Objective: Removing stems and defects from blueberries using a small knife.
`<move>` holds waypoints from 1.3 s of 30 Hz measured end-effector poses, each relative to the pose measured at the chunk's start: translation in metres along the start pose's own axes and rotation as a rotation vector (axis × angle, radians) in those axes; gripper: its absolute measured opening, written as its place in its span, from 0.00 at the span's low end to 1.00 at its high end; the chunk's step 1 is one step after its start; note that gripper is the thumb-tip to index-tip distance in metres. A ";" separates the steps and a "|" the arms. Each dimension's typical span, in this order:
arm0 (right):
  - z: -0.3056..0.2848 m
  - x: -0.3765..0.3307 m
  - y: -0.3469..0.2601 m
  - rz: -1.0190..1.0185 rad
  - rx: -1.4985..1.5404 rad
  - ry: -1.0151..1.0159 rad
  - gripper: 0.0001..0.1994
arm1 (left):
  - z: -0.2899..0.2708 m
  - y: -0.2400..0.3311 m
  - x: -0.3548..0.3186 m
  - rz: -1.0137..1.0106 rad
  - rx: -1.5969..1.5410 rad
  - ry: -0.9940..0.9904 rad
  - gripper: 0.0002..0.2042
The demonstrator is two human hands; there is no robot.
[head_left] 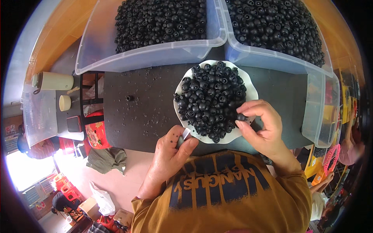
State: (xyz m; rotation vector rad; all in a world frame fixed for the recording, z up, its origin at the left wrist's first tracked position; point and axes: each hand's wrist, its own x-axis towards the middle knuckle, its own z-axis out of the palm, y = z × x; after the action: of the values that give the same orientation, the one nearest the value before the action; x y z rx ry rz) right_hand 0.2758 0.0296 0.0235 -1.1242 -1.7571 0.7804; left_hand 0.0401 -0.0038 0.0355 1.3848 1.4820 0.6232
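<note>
A white plate with a wavy rim (pixel 252 91) is heaped with small round black parts (pixel 211 99), some showing a hole in one end. At the plate's right side, my right hand (pixel 264 124) is closed, pinching one black part (pixel 241 117) between thumb and fingertips. My left hand (pixel 173 147) is closed around a small tool (pixel 186 134) with a pale, flat end, close to the plate's lower left rim. Most of that tool is hidden in the fist, so its exact kind does not show. Dark specks cling to the left hand's fingers.
Two clear plastic bins (pixel 151 54) (pixel 272 58) full of black parts stand behind the plate. One loose black part (pixel 129 98) and scattered crumbs lie on the dark table (pixel 143 120). Another clear bin (pixel 322 108) is at right; a bottle (pixel 56 81) and phone (pixel 74 124) are at left.
</note>
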 end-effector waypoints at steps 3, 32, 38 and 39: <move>0.001 0.003 -0.022 0.219 0.575 -0.155 0.12 | -0.003 0.008 0.000 0.102 -0.162 -0.059 0.13; 0.045 0.009 -0.037 0.588 1.278 -0.439 0.06 | 0.000 0.002 0.004 0.599 0.021 0.128 0.22; 0.047 0.012 -0.037 0.561 1.281 -0.441 0.06 | -0.001 0.002 0.005 0.568 0.053 0.084 0.23; 0.048 0.013 -0.038 0.579 1.288 -0.426 0.05 | 0.000 0.002 0.005 0.566 0.052 0.082 0.23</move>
State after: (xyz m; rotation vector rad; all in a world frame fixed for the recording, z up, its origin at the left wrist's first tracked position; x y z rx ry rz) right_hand 0.2161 0.0241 0.0404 -0.5170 -0.7829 2.1856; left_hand 0.0414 0.0017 0.0353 1.8551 1.1666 1.0047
